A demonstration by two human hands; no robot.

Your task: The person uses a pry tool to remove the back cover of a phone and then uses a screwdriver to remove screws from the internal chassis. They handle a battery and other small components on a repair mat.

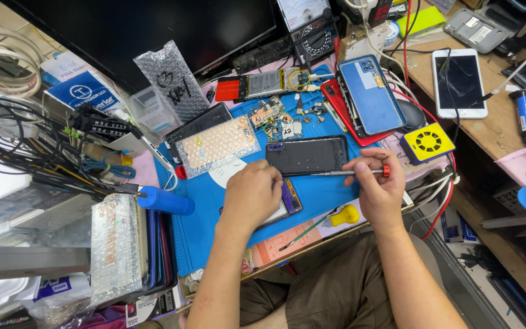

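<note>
My left hand (252, 194) is closed over a phone with a purple edge (291, 201) lying on the blue work mat (214, 207). A slim screwdriver with a red cap (351, 173) is gripped in my right hand (375, 183), its tip pointing left toward the phone under my left hand. Just beyond both hands lies a dark phone body (307, 153), flat on the mat. Small circuit boards and loose parts (278, 119) lie further back.
A blue-backed phone (371, 94) rests on a red case at the back right, next to a yellow square fan (428, 142). A white phone (459, 82) lies on the wooden bench. A bubble-wrapped screen (217, 144), a blue-handled tool (165, 201), a yellow-handled tool (343, 215) and tangled cables (25, 152) surround the mat.
</note>
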